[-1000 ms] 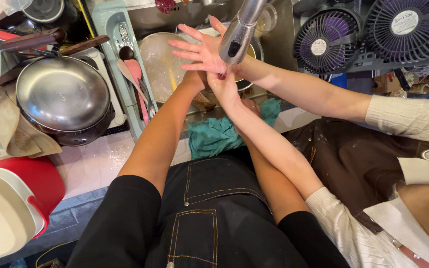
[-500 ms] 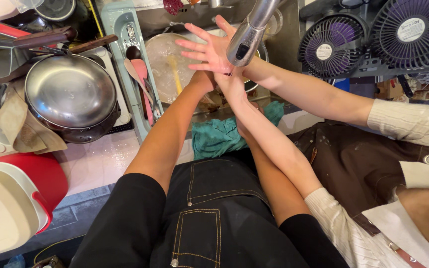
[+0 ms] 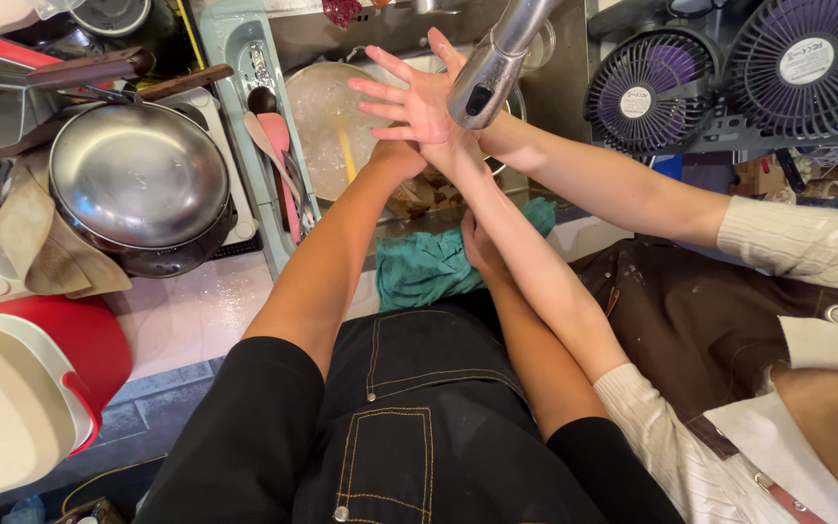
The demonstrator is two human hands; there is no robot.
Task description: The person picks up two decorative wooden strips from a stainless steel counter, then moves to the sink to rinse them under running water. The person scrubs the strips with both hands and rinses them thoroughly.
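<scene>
My left hand (image 3: pixel 395 157) reaches up over the sink and presses against a co-worker's hands below the steel faucet head (image 3: pixel 492 68); I cannot see its fingers. The co-worker's one hand (image 3: pixel 409 97) is spread open with fingers apart, and their other forearm (image 3: pixel 526 272) crosses over my right arm. My right hand (image 3: pixel 477 245) lies by a teal cloth (image 3: pixel 424 272) at the sink's front edge, mostly hidden under that forearm. A round pale dish (image 3: pixel 327 121) sits in the sink behind the hands.
A steel pan (image 3: pixel 138 175) rests on a dark pot at the left. A pale-green tray (image 3: pixel 244 68) beside the sink holds spatulas. A red and cream container (image 3: pixel 21 408) sits at the lower left. Two small fans (image 3: pixel 647 97) (image 3: pixel 807 63) stand at the right.
The cluster of hands stays together under the faucet. The view has shifted slightly, and the co-worker's spread hand has barely moved.
</scene>
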